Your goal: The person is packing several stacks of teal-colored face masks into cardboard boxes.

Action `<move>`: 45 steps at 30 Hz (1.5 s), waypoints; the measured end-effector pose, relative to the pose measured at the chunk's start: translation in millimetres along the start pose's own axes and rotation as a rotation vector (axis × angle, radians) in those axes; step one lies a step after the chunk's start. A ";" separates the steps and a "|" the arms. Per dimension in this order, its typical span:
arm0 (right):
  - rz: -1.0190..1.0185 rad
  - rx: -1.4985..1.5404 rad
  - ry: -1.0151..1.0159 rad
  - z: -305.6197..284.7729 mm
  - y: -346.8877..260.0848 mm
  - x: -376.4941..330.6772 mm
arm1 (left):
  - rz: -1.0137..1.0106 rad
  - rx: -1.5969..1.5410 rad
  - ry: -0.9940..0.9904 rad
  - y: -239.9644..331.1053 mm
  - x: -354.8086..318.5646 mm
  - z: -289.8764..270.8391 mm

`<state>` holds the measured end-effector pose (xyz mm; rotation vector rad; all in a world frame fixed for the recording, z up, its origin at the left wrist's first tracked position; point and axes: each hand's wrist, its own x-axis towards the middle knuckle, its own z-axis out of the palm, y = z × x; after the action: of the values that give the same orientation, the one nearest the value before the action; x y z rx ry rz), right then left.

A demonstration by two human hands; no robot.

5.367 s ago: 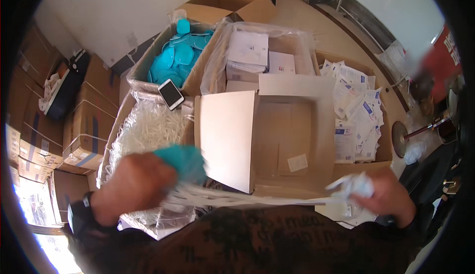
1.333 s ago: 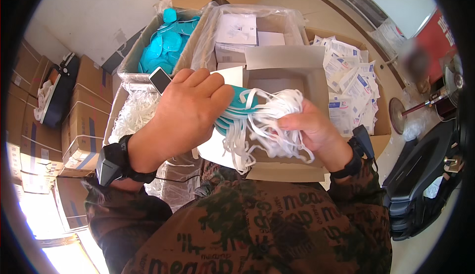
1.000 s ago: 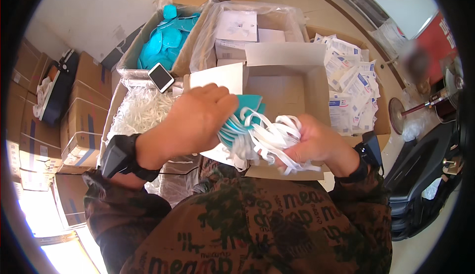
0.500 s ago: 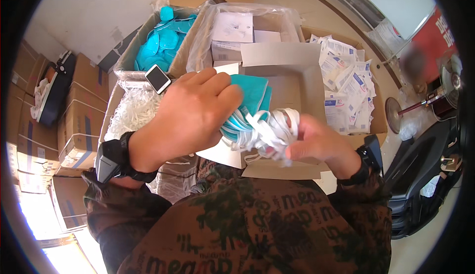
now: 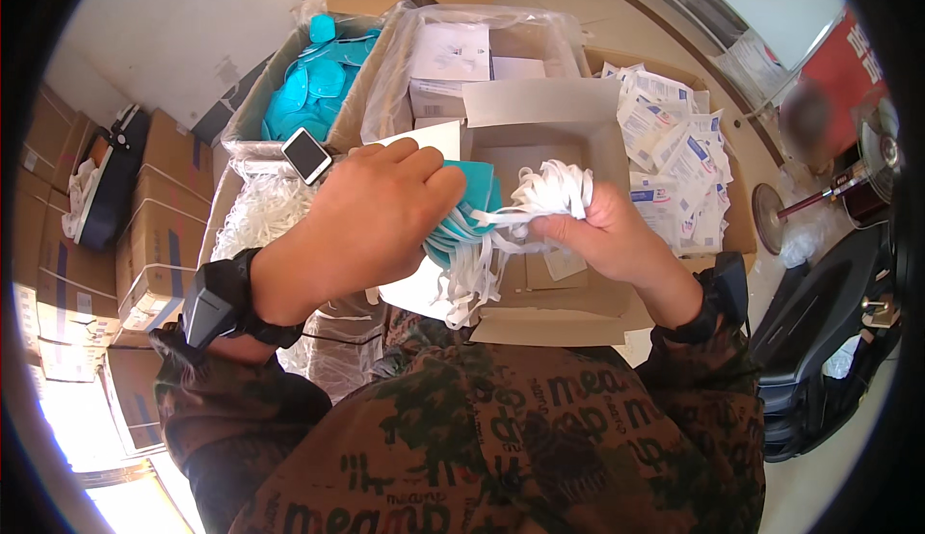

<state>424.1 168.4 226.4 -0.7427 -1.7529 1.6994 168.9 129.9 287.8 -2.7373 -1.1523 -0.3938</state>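
Observation:
My left hand (image 5: 390, 208) is closed around a stack of teal eye patches (image 5: 475, 192), partly hidden behind my fingers. White straps (image 5: 472, 279) hang down from the stack's lower edge. In my right hand (image 5: 609, 230), thumb and fingers are pinched on a bunch of white straps (image 5: 549, 190) that spreads above the thumb. Some straps stretch taut between the two hands. Right under the hands stands an open white carton (image 5: 549, 158) with its flaps out and a small pale slip inside.
Teal patches (image 5: 318, 81) fill a box at the back left; white straps (image 5: 255, 216) fill another near my left arm, with a white phone (image 5: 306, 155) on its edge. White packets (image 5: 674, 158) lie in a box at right. Stacked cartons (image 5: 169, 226) stand far left.
My right hand has risen and moved slightly right, drawing its bunch of straps up and away from the stack. Other straps now dangle loose below. The left hand has hardly moved.

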 end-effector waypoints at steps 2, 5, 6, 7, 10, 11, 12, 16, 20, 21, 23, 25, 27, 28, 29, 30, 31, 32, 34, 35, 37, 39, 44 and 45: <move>0.058 0.002 0.073 -1.7 1.4 0.5 | -0.014 -0.012 -0.019 -4.0 0.4 3.8; 0.550 0.137 -0.055 1.1 -19.4 -6.8 | -0.069 0.031 0.001 -10.8 -0.1 4.3; 0.551 0.140 -0.052 5.1 -16.4 -13.1 | -0.066 0.029 0.000 -11.3 1.7 4.6; 0.492 0.244 -0.200 11.8 -12.0 -21.9 | -0.067 0.017 -0.003 -11.1 3.4 4.3; 0.326 0.342 -0.432 16.7 -22.4 -25.6 | -0.075 -0.050 -0.036 -7.1 5.0 12.0; 0.221 0.336 -0.512 17.8 -31.3 -26.0 | -0.079 -0.105 -0.068 -4.5 5.4 16.7; 0.221 0.334 -0.515 18.8 -39.7 -25.4 | -0.082 -0.104 -0.066 -1.4 5.4 21.5; -0.342 -0.078 -0.061 22.0 -53.8 -17.2 | -0.109 -0.408 -0.153 20.9 8.3 31.0; -0.483 -1.050 -0.206 25.3 -76.2 -12.9 | -0.011 -0.304 -0.094 24.1 -0.8 21.3; -0.459 -1.173 -0.350 28.4 -84.7 -23.5 | 0.088 -0.332 -0.109 29.0 -7.5 15.9; -0.415 -1.168 -0.517 33.4 -88.7 -44.7 | 0.224 -0.355 -0.120 43.1 -16.9 3.2; -0.373 -0.991 -0.626 30.4 -104.4 -58.8 | 0.264 -0.338 -0.108 61.0 -24.0 -24.6; -0.472 -0.951 -0.626 24.4 -102.5 -65.5 | 0.336 -0.318 -0.134 66.9 -27.7 -42.6; -0.422 -0.930 -0.659 21.4 -99.2 -69.7 | 0.332 -0.316 -0.132 64.1 -29.8 -43.2; -0.424 -0.930 -0.663 14.2 -98.7 -76.1 | 0.329 -0.352 -0.164 60.3 -33.6 -44.5; -0.232 -0.943 -0.585 3.8 -101.0 -86.5 | 0.342 -0.382 -0.194 54.1 -36.7 -47.4; -0.064 -0.962 -0.533 -7.7 -96.7 -79.1 | 0.166 -0.265 -0.232 33.6 -61.8 -38.6; 0.064 -0.870 -0.390 -30.8 -104.9 -78.2 | 0.010 -0.160 -0.303 10.8 -68.2 -41.2; 0.078 -0.659 0.052 -47.3 -78.1 -86.8 | -0.160 -0.052 -0.269 -0.4 -80.2 -38.5; 0.302 -0.411 0.171 -44.5 -77.6 -82.5 | -0.174 -0.022 -0.228 5.9 -80.2 -39.0; 0.276 -0.196 0.160 -49.3 -52.8 -44.7 | -0.167 0.043 -0.158 -13.7 -41.4 -33.7; 0.279 0.086 0.255 -38.5 -23.2 -18.4 | -0.170 0.081 -0.010 -13.2 -27.1 -27.8; 0.140 0.447 0.113 -15.7 19.5 30.5 | -0.128 0.137 0.043 -7.1 2.6 -33.9; 0.119 0.499 0.063 -8.5 22.7 34.4 | -0.117 0.138 0.048 -4.4 6.8 -33.6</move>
<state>407.1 200.3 204.7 -0.6689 -1.1828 2.0550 164.1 129.8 322.1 -2.5370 -1.2811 -0.3769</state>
